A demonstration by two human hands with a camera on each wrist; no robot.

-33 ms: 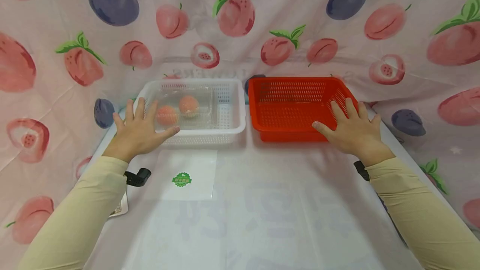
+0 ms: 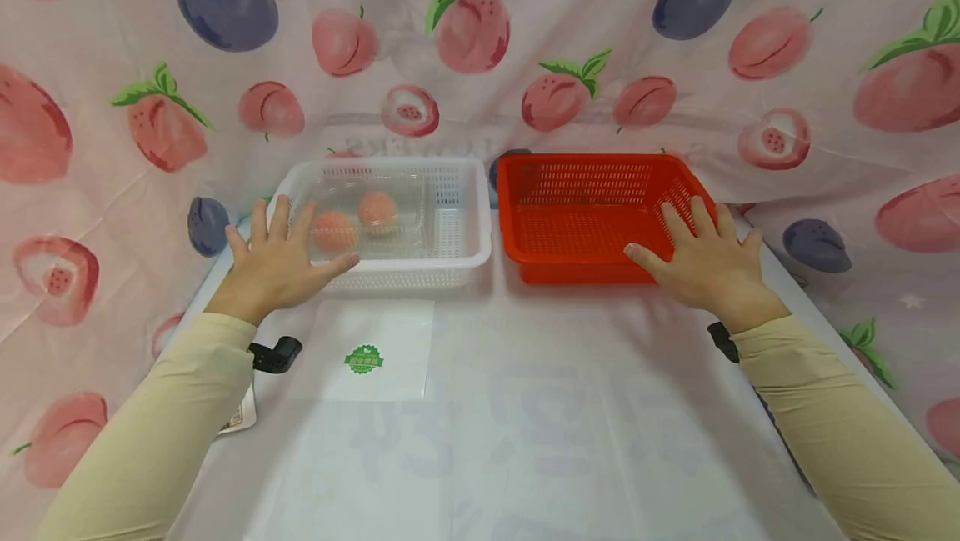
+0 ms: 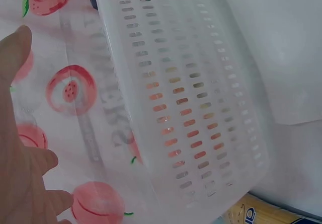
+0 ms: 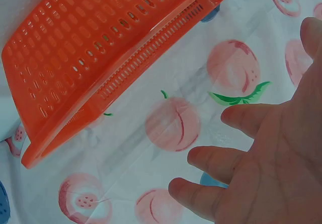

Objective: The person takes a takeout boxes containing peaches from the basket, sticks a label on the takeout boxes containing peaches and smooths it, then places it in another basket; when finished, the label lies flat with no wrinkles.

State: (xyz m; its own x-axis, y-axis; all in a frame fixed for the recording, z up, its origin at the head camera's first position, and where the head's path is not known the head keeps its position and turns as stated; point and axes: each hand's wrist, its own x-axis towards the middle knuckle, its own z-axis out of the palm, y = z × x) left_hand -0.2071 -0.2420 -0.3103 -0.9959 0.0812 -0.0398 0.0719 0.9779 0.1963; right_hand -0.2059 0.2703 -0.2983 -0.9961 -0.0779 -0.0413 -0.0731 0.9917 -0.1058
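My left hand (image 2: 273,270) has its fingers spread in front of the left end of a white plastic basket (image 2: 468,260), overlapping its rim in the head view. Inside that basket lies a clear plastic clamshell box (image 2: 412,195) and two round peach-orange fruits (image 2: 377,212), seen through the clear plastic. My right hand (image 2: 708,266), fingers also spread, overlaps the right front corner of a red plastic basket (image 2: 585,228). Bare mesh shows inside the red basket. Both wrist views show the palms holding nothing, with the baskets (image 3: 186,108) some way from the fingers (image 4: 216,163).
A white sheet or bag with a green badge print (image 2: 363,360) lies on the white tabletop (image 2: 540,458) before the white basket. Under my left forearm a pale, flat item (image 2: 243,414) peeks out. Peach-printed cloth (image 2: 480,91) hangs behind the baskets.
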